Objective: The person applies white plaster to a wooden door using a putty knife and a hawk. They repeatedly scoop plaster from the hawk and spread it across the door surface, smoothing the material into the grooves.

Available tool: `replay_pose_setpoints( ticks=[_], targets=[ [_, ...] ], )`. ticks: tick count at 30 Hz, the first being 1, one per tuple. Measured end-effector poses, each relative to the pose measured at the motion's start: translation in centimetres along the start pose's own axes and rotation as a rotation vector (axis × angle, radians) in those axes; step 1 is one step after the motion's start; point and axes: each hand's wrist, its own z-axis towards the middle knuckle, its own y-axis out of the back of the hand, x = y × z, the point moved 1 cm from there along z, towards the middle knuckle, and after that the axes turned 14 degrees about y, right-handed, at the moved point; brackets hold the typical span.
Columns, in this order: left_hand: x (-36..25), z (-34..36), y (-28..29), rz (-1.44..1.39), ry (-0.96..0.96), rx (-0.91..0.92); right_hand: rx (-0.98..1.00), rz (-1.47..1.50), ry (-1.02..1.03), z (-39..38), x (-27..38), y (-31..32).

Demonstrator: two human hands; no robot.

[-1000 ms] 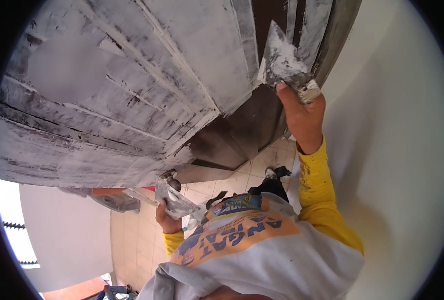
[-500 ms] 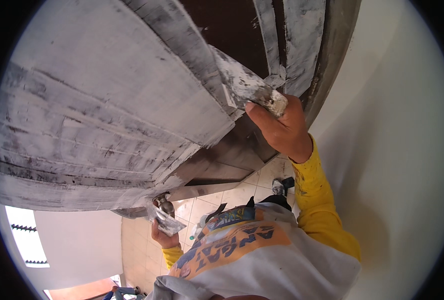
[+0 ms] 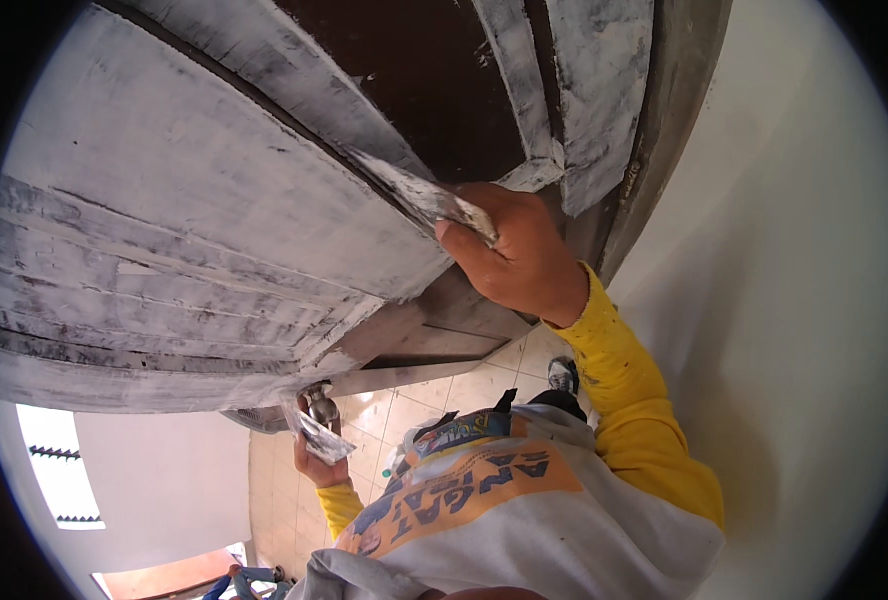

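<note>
Head view: door (image 3: 194,160), white-smeared; right hand (image 3: 524,250), closed round putty knife (image 3: 409,190) at the door's groove (image 3: 264,100), beside its dark panel (image 3: 429,85); left hand (image 3: 316,468), gripping flat blade (image 3: 326,438) near the door's knob (image 3: 321,407); advisable: low angle, even pressure, edge following the groove

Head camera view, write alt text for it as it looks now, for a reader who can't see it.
A person's right hand holds a smeared scraper at a dark panelled door streaked with white. The left hand holds a second scraper near a round knob, with tiled floor below.
</note>
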Motion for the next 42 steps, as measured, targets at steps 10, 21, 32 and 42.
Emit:
replay_pose_setpoints(
  ticks=[10,21,32,42],
  targets=[
    [0.0,0.1,0.7,-0.05,0.014,0.155,-0.045,-0.022,0.03,-2.5,1.2,-0.7],
    [-0.1,0.4,1.1,-0.014,0.008,0.128,-0.151,-0.277,0.097,-4.1,2.9,-4.5],
    [-0.3,0.5,0.4,-0.025,0.009,0.085,-0.143,-0.077,0.064,-3.1,0.6,-2.4],
    [-0.3,0.5,0.4,-0.018,0.026,0.118,-0.103,0.018,-0.004,-2.3,-0.3,-1.2]
  ],
)
